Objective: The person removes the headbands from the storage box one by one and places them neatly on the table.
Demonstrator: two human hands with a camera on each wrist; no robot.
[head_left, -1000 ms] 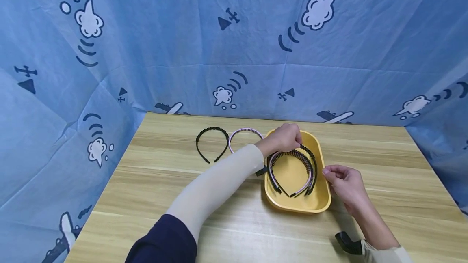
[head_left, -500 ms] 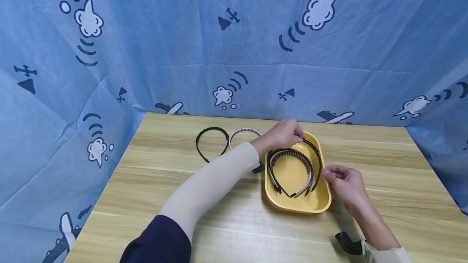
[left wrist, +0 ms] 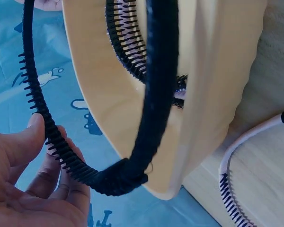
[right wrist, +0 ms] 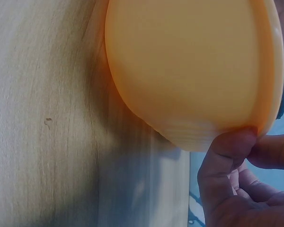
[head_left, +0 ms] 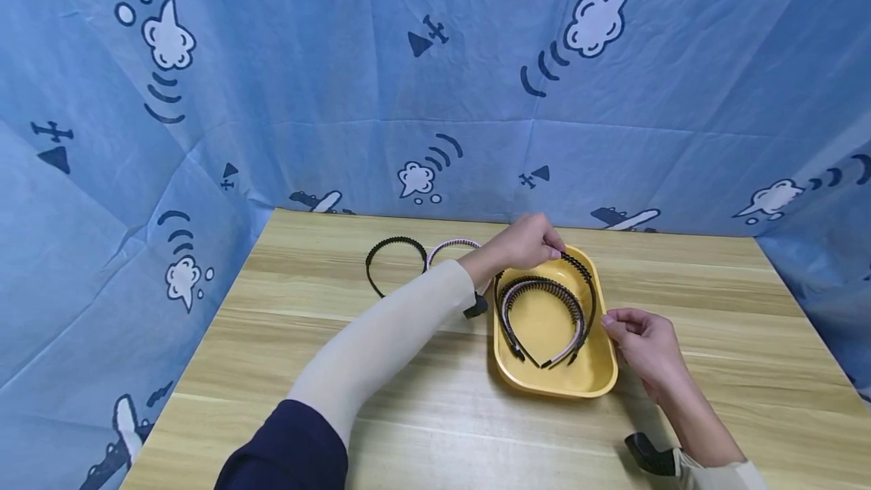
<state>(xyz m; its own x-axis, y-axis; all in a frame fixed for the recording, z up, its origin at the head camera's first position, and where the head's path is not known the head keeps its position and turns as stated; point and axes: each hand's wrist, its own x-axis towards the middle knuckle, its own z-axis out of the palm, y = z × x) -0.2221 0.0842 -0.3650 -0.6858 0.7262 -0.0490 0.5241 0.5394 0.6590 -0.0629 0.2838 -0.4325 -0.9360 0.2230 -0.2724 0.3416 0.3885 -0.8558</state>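
In the head view my left hand is over the far end of a yellow plastic tray. It pinches a black toothed headband at its curved top between thumb and fingers, as the left wrist view shows closely. Below it in the tray lie several nested headbands, black and pale pink, with small comb teeth. At the tray's right side my right hand pinches the rim with thumb and forefinger. The right wrist view shows that grip on the tray's outer wall.
Left of the tray, a black headband lies on the wooden table. Beside it lies a lilac headband, partly hidden by my left arm in the head view. A blue patterned cloth hangs behind the table.
My left hand has moved slightly up and away toward the far edge of the tray, drawing the black headband apart from the nested ones. The right hand stays at the rim.
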